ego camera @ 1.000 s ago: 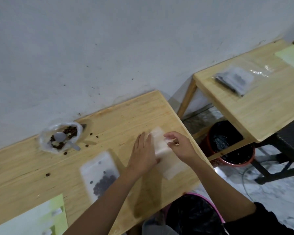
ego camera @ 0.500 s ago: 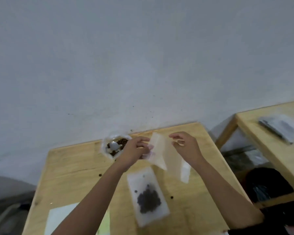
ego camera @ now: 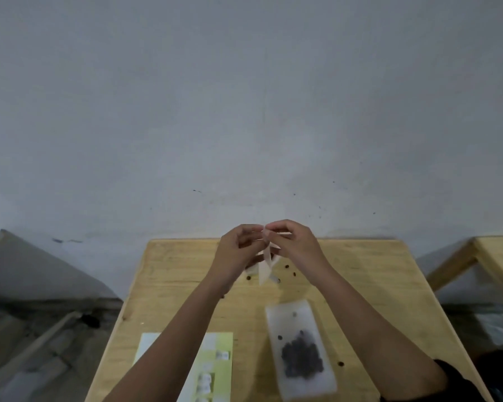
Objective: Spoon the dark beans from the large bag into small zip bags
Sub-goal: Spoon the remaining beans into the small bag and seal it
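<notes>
- Head view: I see the left hand [ego camera: 237, 250] and the right hand [ego camera: 298, 245] raised side by side above the far end of the tabletop [ego camera: 360, 285], their fingertips nearly meeting.
- The fingers of both hands are curled and pinch the top edge of an empty small zip bag [ego camera: 264, 269]. It hangs between them, off the wood.
- Closer to me, right of centre, a filled zip bag [ego camera: 288, 317] lies flat, with dark beans [ego camera: 302, 358] heaped in its near half.
- A few loose beans [ego camera: 287, 266] lie scattered under the hands.
- A green-and-white sheet [ego camera: 221, 343] lies partly under the left forearm.
</notes>
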The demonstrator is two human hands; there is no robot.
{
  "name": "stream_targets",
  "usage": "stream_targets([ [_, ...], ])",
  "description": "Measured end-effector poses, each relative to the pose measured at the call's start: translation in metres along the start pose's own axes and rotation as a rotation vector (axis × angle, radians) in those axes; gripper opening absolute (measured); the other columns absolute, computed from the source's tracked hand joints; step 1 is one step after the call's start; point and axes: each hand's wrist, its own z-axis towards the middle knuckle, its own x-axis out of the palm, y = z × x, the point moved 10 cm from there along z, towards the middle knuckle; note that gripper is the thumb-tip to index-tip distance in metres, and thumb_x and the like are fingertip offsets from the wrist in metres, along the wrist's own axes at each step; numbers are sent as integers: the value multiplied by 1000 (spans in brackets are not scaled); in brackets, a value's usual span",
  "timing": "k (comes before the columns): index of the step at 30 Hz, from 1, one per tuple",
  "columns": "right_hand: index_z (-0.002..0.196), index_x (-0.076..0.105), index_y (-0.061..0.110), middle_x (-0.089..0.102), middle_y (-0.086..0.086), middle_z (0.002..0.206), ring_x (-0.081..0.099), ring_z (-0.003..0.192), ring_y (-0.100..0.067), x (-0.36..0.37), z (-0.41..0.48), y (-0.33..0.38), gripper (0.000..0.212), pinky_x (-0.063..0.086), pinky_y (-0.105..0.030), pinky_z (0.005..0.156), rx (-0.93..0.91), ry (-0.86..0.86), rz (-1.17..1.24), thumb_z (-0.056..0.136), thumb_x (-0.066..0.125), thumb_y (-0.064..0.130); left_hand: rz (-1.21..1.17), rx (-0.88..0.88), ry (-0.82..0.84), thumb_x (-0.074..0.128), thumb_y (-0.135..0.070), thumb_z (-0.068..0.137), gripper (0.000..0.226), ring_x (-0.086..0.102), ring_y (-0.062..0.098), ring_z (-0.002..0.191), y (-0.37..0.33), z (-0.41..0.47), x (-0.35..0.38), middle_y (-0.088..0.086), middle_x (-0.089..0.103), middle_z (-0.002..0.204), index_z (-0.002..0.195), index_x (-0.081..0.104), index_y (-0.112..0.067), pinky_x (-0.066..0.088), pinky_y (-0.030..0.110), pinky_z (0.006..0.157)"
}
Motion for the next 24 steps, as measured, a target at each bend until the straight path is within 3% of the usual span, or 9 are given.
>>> stream_targets([
  [4,84,67,14,66,-1,86,68,84,-19,3,2,4,8,58,-37,81,66,-33,89,80,73,17,-9,43,13,69,-8,82,30,67,30,97,0,1,-5,16,69,105,111,62,-5,57,39,82],
  [8,85,67,10,65,-2,85,67,80,-18,5,6,6,11,57,-35,81,110,-24,164,79,74,16,-24,70,44,71,-9,80,29,67,22,97,-10,3,-5,9,71,101,109,63,-8,55,31,78],
  [11,91,67,7,66,-10,95,69,89,-21,7,8,10,17,57,-36,83,117,4,194,79,73,16,-41,75,58,70,-10,80,27,68,15,93,-18,4,-5,0,72,98,107,65,-9,54,25,74],
  [14,95,66,3,65,-18,103,67,97,-25,8,9,13,20,57,-37,85,124,19,232,80,72,16,-85,56,57,70,-10,80,29,68,18,92,-20,7,-7,5,71,100,108,64,-6,54,26,74],
  [18,96,66,1,68,-16,100,68,96,-22,8,10,15,17,56,-38,86,119,8,235,84,68,13,-84,42,28,68,-10,83,33,68,18,93,-21,11,-9,8,69,105,114,60,-5,56,28,75],
  [24,83,71,11,71,-7,82,69,76,-15,5,12,29,8,54,-16,69,-12,-117,-177,83,65,5,291,186,-211,66,1,81,33,68,9,91,-27,12,-20,7,71,100,114,64,-5,55,20,80],
])
